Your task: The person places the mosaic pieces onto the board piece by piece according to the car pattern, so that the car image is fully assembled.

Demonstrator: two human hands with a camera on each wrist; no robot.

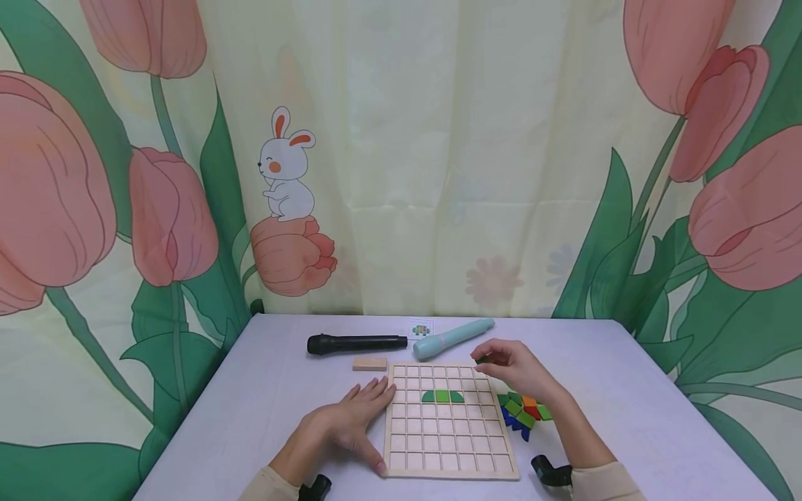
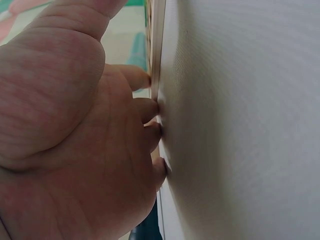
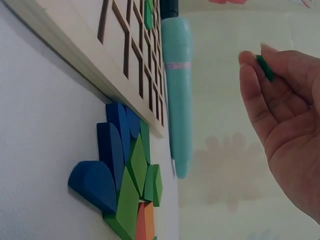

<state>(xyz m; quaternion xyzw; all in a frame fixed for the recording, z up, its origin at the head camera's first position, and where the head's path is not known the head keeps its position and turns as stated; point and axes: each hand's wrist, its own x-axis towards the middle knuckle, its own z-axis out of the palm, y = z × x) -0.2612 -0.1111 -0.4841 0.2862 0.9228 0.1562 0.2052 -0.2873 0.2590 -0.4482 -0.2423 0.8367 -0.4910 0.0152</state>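
Observation:
A wooden grid board (image 1: 448, 426) lies on the table, and three green pieces (image 1: 442, 396) sit side by side in one of its upper rows. My left hand (image 1: 351, 421) rests at the board's left side with fingers spread, fingertips and thumb at the edge. In the left wrist view the fingertips (image 2: 159, 129) meet the tabletop along the board's side. Above the board's upper right corner, my right hand (image 1: 516, 365) pinches a small dark green block (image 3: 265, 68) between thumb and fingers. The fingers partly hide this block.
Right of the board lies a pile of blue, green and orange blocks (image 1: 523, 410). Behind it are a black microphone (image 1: 357, 344), a teal microphone-shaped object (image 1: 452, 339), a small wooden block (image 1: 370, 364) and a card with a coloured pattern (image 1: 421, 328). A tulip-print curtain (image 1: 407, 174) hangs behind the table.

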